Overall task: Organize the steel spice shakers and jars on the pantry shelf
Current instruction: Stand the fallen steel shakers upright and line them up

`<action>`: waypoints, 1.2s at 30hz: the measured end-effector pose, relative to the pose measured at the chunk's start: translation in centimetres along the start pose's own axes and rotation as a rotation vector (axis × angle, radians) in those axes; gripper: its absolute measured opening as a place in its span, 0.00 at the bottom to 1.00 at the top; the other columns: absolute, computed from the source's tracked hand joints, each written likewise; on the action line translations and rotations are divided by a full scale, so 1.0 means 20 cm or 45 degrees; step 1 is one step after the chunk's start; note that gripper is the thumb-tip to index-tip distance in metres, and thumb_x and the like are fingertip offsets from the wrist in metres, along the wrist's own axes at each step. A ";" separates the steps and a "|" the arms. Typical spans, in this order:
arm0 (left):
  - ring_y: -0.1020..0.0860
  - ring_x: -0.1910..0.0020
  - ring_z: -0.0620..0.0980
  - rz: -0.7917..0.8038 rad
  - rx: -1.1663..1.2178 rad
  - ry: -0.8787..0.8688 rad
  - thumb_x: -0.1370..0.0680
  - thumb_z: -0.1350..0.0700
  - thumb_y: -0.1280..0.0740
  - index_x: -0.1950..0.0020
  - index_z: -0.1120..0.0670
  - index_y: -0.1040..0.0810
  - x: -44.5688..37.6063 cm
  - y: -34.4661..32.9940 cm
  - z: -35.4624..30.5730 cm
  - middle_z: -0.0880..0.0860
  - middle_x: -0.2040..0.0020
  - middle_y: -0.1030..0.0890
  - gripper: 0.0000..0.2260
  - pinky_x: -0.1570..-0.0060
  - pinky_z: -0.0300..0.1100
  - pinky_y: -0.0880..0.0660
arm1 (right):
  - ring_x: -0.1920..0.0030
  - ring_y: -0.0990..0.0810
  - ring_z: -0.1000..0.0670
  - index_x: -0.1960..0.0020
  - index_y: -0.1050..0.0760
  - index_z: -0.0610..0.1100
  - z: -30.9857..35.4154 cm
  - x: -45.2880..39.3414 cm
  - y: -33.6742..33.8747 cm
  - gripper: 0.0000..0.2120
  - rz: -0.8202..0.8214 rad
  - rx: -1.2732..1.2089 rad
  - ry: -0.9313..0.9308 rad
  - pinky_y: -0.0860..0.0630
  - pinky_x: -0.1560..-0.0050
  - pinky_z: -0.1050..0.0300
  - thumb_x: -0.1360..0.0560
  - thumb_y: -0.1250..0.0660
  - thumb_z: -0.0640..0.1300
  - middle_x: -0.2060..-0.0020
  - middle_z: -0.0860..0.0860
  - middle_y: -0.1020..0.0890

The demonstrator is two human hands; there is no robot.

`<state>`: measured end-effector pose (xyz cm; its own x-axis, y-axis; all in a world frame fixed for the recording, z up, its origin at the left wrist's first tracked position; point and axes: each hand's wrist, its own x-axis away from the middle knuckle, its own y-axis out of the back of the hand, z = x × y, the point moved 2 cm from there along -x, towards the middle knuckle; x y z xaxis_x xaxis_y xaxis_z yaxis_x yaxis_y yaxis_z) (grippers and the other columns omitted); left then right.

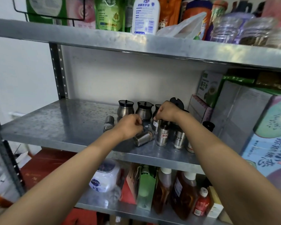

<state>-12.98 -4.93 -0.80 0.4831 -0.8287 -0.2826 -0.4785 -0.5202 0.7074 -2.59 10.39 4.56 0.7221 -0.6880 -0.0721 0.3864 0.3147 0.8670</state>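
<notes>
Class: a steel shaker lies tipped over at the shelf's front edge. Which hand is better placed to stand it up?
Left hand: it is right beside the tipped shaker. The right hand is farther back.

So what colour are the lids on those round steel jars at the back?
Black, or very dark, on the steel jars; head view.

Third jar [157, 109] mostly behind right hand [166, 111], left fingers [139, 121] perhaps gripping something unseen
</notes>
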 end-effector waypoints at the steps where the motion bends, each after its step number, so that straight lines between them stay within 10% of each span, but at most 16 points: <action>1: 0.21 0.56 0.52 0.014 -0.004 -0.007 0.27 0.59 0.32 0.50 0.54 0.23 0.01 0.00 0.00 0.51 0.58 0.20 0.07 0.54 0.45 0.24 | 0.57 0.19 0.47 0.53 0.17 0.36 0.00 0.00 -0.01 0.12 -0.017 0.001 0.001 0.25 0.62 0.60 0.32 0.22 0.42 0.60 0.46 0.17; 21: 0.21 0.62 0.52 0.041 -0.444 0.023 0.31 0.43 0.29 0.60 0.52 0.23 0.20 -0.06 0.01 0.52 0.61 0.19 0.13 0.65 0.41 0.29 | 0.59 0.17 0.45 0.62 0.19 0.38 0.06 0.11 0.05 0.08 -0.380 -0.014 0.102 0.18 0.58 0.52 0.28 0.33 0.41 0.63 0.45 0.16; 36: 0.20 0.53 0.52 -0.146 -0.071 -0.138 0.31 0.61 0.26 0.50 0.51 0.23 0.09 0.07 -0.10 0.51 0.53 0.20 0.12 0.52 0.45 0.22 | 0.57 0.18 0.46 0.63 0.19 0.42 0.04 0.17 0.13 0.08 -0.468 -0.037 0.183 0.19 0.52 0.50 0.29 0.34 0.43 0.62 0.47 0.16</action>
<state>-11.30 -6.74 0.97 0.4487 -0.7836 -0.4298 -0.3821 -0.6029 0.7004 0.43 8.29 6.90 0.6050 -0.6602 -0.4451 0.6485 0.0843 0.7565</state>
